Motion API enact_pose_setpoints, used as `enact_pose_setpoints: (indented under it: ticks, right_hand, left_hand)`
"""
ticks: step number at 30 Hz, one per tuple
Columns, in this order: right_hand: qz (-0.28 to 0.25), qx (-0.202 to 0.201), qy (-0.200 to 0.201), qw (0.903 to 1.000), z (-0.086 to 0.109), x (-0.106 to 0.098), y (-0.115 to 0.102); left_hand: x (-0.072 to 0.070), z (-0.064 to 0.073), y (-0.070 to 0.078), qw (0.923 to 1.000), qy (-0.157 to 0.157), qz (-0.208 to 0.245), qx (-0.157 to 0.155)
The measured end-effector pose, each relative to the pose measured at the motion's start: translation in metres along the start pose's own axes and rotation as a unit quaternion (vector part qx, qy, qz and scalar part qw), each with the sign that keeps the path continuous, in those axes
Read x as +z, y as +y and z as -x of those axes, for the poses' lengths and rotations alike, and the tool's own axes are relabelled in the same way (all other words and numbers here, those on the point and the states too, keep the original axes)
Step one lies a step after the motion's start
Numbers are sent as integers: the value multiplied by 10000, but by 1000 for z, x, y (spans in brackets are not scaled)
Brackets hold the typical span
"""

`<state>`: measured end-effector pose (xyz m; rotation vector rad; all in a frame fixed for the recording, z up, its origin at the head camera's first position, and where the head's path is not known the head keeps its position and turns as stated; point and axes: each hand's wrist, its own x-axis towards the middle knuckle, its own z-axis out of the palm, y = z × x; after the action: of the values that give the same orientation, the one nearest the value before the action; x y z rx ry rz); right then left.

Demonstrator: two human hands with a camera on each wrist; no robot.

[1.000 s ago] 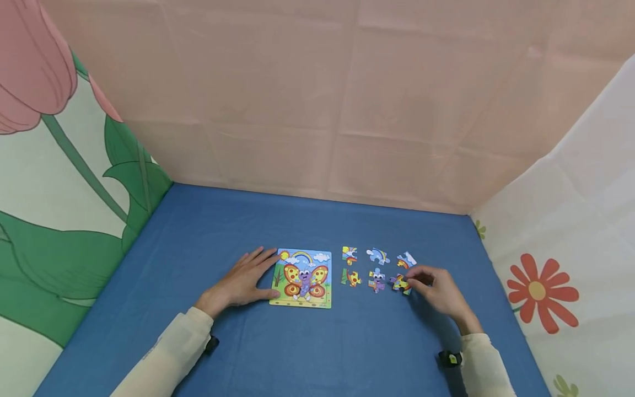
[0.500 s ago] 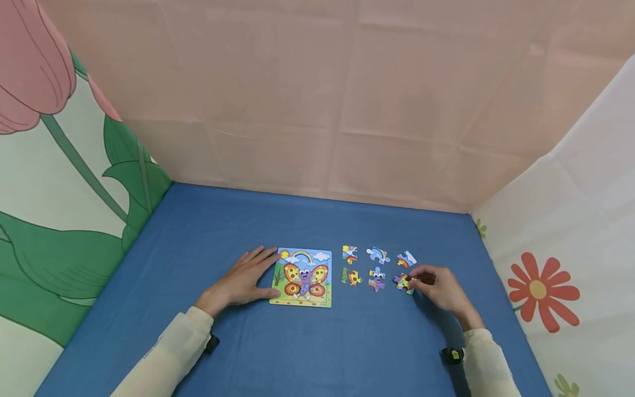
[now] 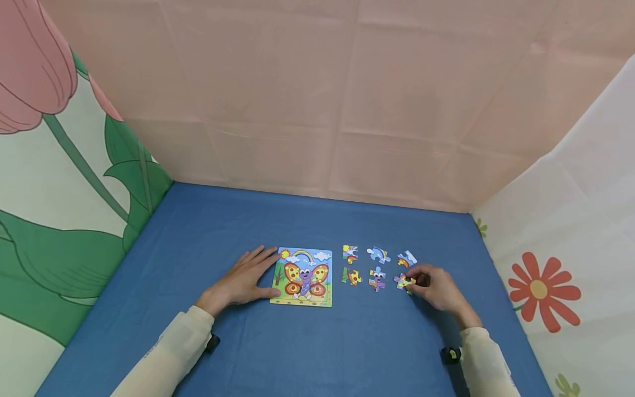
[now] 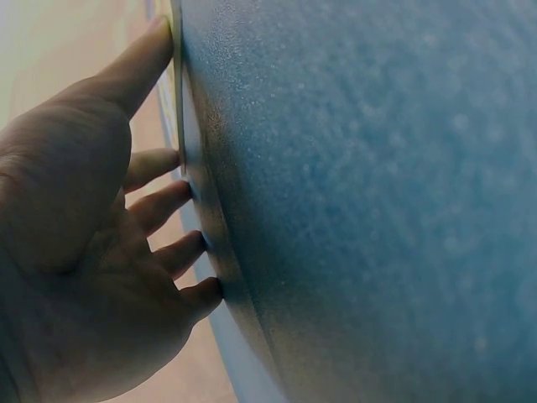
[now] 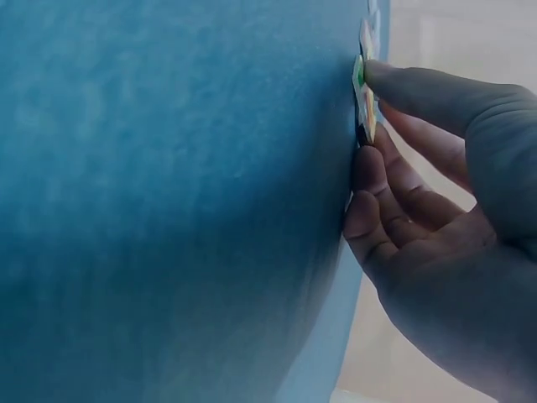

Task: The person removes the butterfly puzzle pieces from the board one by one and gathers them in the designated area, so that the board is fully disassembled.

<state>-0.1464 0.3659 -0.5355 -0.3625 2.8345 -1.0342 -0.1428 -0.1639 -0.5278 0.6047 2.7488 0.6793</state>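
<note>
A square butterfly puzzle board (image 3: 317,300) lies flat on the blue cloth. My left hand (image 3: 240,284) rests beside it with fingers spread, the thumb on its lower left corner and the fingertips along its left side. To the right, my right hand (image 3: 441,289) pinches a yellow and purple puzzle piece (image 3: 403,281) at the cloth. In the right wrist view the thumb (image 5: 419,92) presses on that piece (image 5: 362,101), with other fingers at its edge. Directly above it lies a cloud-and-rainbow puzzle piece (image 3: 407,259).
More loose puzzle pieces sit between board and right hand: a sun piece (image 3: 350,253), a blue rainbow piece (image 3: 378,254), a green and yellow piece (image 3: 351,276) and a purple face piece (image 3: 377,279). Fabric walls, like the pink one (image 3: 317,110), enclose the blue cloth (image 3: 317,353).
The yellow and purple piece has shifted slightly right and turned a little under my right fingers. My left hand and the board stay in place.
</note>
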Motion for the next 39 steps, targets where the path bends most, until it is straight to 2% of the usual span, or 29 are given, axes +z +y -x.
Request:
enact_pose_setpoints:
  ticks: [7,10,14,25,31,39]
  right_hand:
    - [549,-413,410,9968,-3,2,-11]
    - [635,-695,604,9937,-8,7,-22]
    - [591,-1101,616,9902,-17,18,-43]
    - [287,-1844,-128,9824,-42,59,-114]
    - [207,-2191,-580,9738,-54,82,-142]
    - [227,-2311,-1091,9665,-63,110,-169]
  left_hand:
    - [-1,1,1,10000,19,-48,-7]
    - [-2,1,3,10000,-5,-44,-26]
    - [-3,1,4,10000,-17,-40,-23]
    - [-3,2,5,10000,-7,-69,-31]
    - [-4,2,6,10000,-7,-87,-32]
    - [-3,2,6,9999,-6,-104,-5]
